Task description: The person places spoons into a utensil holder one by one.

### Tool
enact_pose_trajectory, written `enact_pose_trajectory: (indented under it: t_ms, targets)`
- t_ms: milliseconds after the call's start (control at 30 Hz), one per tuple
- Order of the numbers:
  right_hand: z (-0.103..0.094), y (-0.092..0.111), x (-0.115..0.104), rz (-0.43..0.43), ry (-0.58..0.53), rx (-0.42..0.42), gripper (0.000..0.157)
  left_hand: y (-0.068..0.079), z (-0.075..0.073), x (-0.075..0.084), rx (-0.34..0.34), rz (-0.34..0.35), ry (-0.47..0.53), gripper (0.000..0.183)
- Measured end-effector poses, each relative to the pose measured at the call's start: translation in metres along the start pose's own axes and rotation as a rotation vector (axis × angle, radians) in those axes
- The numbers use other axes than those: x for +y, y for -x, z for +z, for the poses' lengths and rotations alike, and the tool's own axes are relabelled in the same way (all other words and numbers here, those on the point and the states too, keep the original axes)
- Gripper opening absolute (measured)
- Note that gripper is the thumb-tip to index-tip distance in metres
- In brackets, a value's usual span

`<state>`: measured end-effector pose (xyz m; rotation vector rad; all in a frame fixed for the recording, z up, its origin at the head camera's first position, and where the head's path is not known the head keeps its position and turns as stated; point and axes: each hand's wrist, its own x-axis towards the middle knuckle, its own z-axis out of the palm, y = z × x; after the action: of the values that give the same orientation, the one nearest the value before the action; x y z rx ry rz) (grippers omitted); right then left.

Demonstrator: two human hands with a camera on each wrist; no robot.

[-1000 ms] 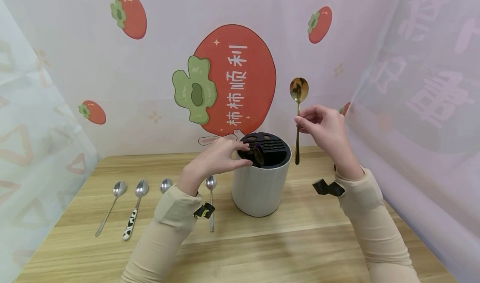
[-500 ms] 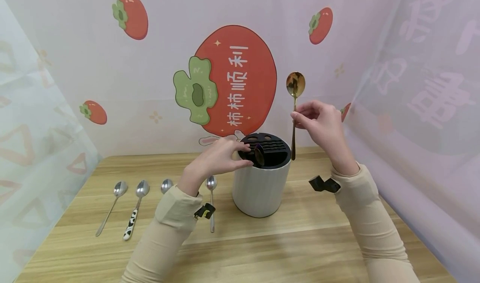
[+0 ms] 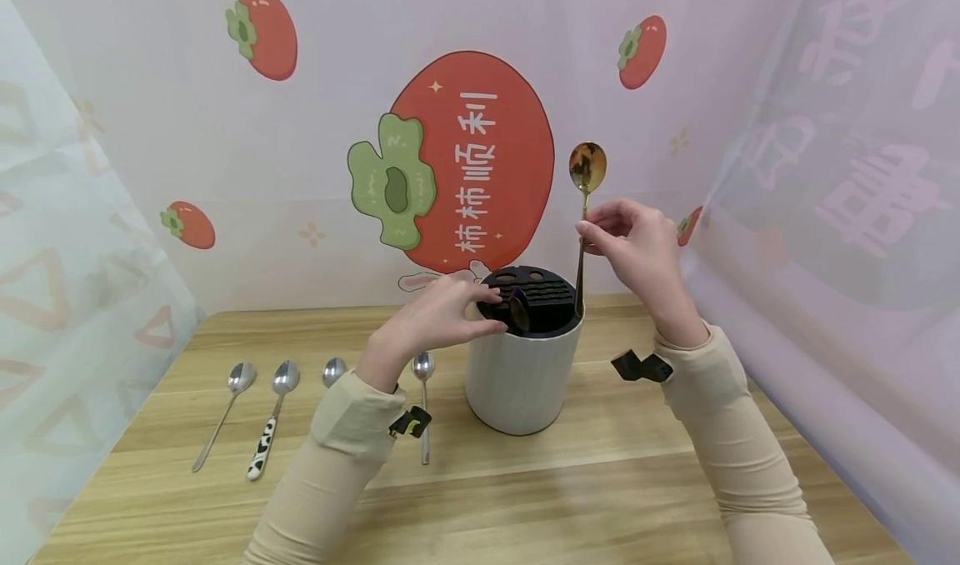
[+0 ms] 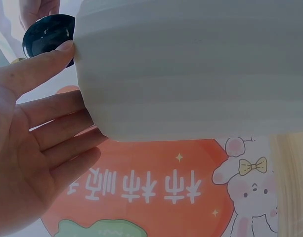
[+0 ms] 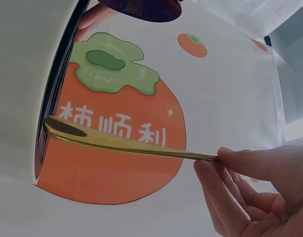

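My right hand (image 3: 637, 248) pinches a gold spoon (image 3: 587, 167) by its handle, bowl up. The handle's lower end is at the right side of the opening in the cutlery holder (image 3: 517, 386), a white ribbed cylinder with a black slotted top. In the right wrist view the tip of the spoon handle (image 5: 116, 140) meets the dark rim. My left hand (image 3: 435, 319) touches the holder's left rim, its fingers extended against the wall in the left wrist view. A dark, purple-tinted spoon (image 3: 519, 311) stands in the holder beside the left thumb; its handle is hidden.
On the wooden table (image 3: 487, 507) left of the holder lie several silver spoons, one with a black-and-white patterned handle (image 3: 262, 444). My left forearm partly covers one spoon (image 3: 333, 371). A persimmon-printed cloth (image 3: 322, 173) hangs close behind the table.
The right hand has carried the gold spoon left, from beside the holder to its rim, with the handle end now at the opening. My left hand has stayed in place.
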<state>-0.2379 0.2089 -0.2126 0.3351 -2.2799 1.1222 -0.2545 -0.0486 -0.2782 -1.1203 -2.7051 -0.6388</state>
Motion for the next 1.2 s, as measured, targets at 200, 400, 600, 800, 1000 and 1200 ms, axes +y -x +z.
enact_pose_trajectory:
  t_ms: [200, 400, 600, 800, 1000, 1200]
  targets:
    - [0.0032, -0.0016, 0.0016, -0.015, 0.038, 0.018, 0.021, 0.0002, 0.0001, 0.0006, -0.002, 0.002, 0.003, 0.044]
    - [0.0055, -0.0023, 0.0031, -0.022, -0.001, 0.017, 0.020, 0.0000, -0.0004, 0.0014, 0.007, 0.009, -0.005, 0.043]
    - [0.0055, -0.0021, 0.0034, -0.037, -0.020, -0.001, 0.023, -0.0007, -0.0002, 0.0015, 0.019, 0.023, -0.017, 0.043]
    - [0.0052, -0.0016, 0.0037, -0.040, 0.014, -0.002, 0.025, -0.0009, -0.0001, 0.0013, 0.021, 0.023, -0.013, 0.043]
    - [0.0050, -0.0009, 0.0058, -0.034, 0.065, 0.001, 0.023, 0.0004, -0.0008, 0.0016, 0.014, 0.014, -0.009, 0.043]
    - [0.0026, 0.0008, 0.0060, -0.031, 0.119, 0.002, 0.022, 0.0010, -0.0010, 0.0018, 0.010, 0.007, -0.011, 0.043]
